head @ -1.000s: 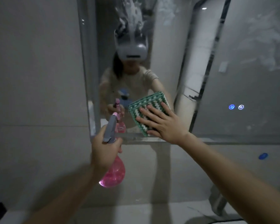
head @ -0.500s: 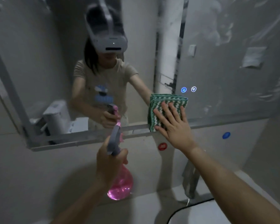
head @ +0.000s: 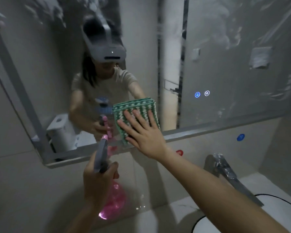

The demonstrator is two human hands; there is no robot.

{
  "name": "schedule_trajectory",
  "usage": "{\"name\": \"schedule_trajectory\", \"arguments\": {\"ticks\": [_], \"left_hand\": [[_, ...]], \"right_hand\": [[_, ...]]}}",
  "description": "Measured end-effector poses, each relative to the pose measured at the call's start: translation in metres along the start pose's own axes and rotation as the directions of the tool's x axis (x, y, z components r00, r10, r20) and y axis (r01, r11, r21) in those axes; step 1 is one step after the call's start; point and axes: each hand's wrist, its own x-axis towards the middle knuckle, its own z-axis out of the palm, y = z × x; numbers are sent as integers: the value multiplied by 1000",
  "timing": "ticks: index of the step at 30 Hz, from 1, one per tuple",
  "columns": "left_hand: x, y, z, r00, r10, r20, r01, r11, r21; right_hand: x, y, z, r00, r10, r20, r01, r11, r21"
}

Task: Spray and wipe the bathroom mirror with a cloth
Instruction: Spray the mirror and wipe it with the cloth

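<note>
**Cloth flat on the glass, bottle held low**

While the right hand [head: 145,140] presses the folded green-and-white cloth [head: 136,115] against the mirror [head: 225,64] near its lower edge, its fingers [head: 138,117] lie straight and spread wide across the fabric. The left hand [head: 99,184] grips the pink spray bottle [head: 115,202] below the mirror, fingers curled tight round its neck, with the grey trigger head [head: 101,155] pointing up at the glass. Smears cloud the upper part of the mirror. Two small lit buttons [head: 202,94] glow to the right of the cloth. A tap [head: 228,174] stands over the sink [head: 242,216] at the lower right.
</note>
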Motion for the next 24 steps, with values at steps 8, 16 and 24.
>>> {"name": "schedule_trajectory", "arguments": {"ticks": [8,16,24], "left_hand": [[5,8,17,1000,-13,-6,13,999,40],[-12,-1,103,998,-24,57,22,999,29],[-55,15,239,993,-114,-28,111,990,-92]], "right_hand": [[-7,37,-5,985,-164,54,165,986,-22],[-64,120,-2,992,-129,-14,128,990,-60],[-144,248,-1,985,-161,-63,157,986,-57]]}}
